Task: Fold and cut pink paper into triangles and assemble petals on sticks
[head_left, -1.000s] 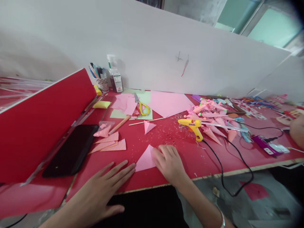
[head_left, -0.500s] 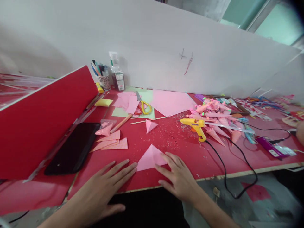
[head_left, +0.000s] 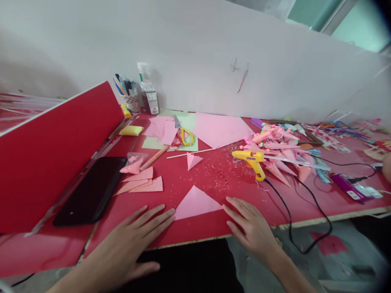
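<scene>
A pink paper triangle (head_left: pixel 198 204) lies flat near the front edge of the red table, its peak pointing away from me. My left hand (head_left: pixel 142 228) rests with spread fingers at its left corner, fingertips touching the paper. At the right corner is my right hand (head_left: pixel 250 226), fingers apart, fingertips at the paper's tip. Neither hand grips anything. Beyond the triangle sits a small folded pink piece (head_left: pixel 193 161). Several folded pink strips (head_left: pixel 143 181) lie to the left.
A black phone (head_left: pixel 91 191) leans by a red board (head_left: pixel 61 154) at left. Scissors (head_left: pixel 187 137) lie on paper behind. At right are a yellow glue gun (head_left: pixel 256 162) with its cord, a heap of pink cones (head_left: pixel 282 148) and a purple power strip (head_left: pixel 348 188).
My right hand has moved right, off the paper's face to its right corner. The flap it held over is now opened out flat. My left hand has barely moved.
</scene>
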Action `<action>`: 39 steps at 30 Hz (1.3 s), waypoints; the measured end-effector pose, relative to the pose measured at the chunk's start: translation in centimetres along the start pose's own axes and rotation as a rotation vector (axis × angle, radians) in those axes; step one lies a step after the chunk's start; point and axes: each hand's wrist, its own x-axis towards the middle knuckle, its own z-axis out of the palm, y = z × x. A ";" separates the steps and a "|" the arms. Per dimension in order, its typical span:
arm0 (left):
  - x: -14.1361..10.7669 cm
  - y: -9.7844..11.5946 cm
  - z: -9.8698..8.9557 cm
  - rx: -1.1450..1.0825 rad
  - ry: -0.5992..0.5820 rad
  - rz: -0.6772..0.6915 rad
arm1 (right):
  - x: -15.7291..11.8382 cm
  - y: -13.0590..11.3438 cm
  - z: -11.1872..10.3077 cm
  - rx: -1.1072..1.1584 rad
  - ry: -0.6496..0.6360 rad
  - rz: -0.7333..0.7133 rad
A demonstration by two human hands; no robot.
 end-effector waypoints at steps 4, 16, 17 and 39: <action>0.0 -0.1 0.4 0.022 0.053 -0.024 | 0.9 -1.2 -0.1 0.058 -0.016 0.095; 6.6 0.8 0.1 -0.102 0.260 -0.201 | 6.5 -4.0 0.6 0.281 -0.004 0.174; 6.7 0.9 -0.1 -0.127 0.268 -0.196 | 6.6 -4.0 0.6 0.293 0.019 0.169; 10.3 -5.5 -3.2 -0.941 0.705 -0.215 | 17.1 -2.8 -0.6 1.317 0.210 -0.086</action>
